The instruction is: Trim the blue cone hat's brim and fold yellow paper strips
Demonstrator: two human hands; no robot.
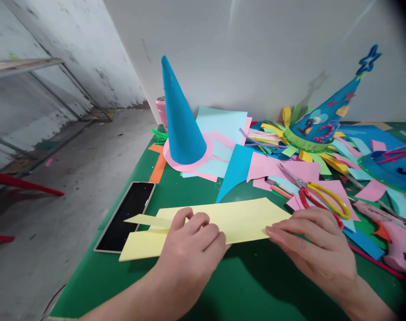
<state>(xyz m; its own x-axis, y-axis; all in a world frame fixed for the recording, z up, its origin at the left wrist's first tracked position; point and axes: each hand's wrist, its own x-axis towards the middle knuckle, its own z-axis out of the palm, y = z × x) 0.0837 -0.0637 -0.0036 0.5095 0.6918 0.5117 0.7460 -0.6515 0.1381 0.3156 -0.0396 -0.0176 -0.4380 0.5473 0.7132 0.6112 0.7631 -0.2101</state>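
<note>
Both hands hold a pale yellow sheet of paper (246,218) just above the green table (249,285). My left hand (196,245) is closed over its left part, the fingers curled on top. A narrow yellow strip (149,220) sticks out leftward from under those fingers; whether it is cut free or still joined, I cannot tell. My right hand (316,245) pinches the sheet's right edge between thumb and fingers. Beyond the sheet stands a blue paper cone (182,120) on a pink ring-shaped brim (210,147). Scissors with red and yellow handles (323,196) lie beyond my right hand.
A phone (125,218) lies at the table's left edge. A pink glue gun (393,232) rests at the right. Decorated blue cone hats (326,116) with paper fringes stand at the back right. Pink paper (283,168), a blue paper piece (238,167) and orange strips (157,167) are scattered around.
</note>
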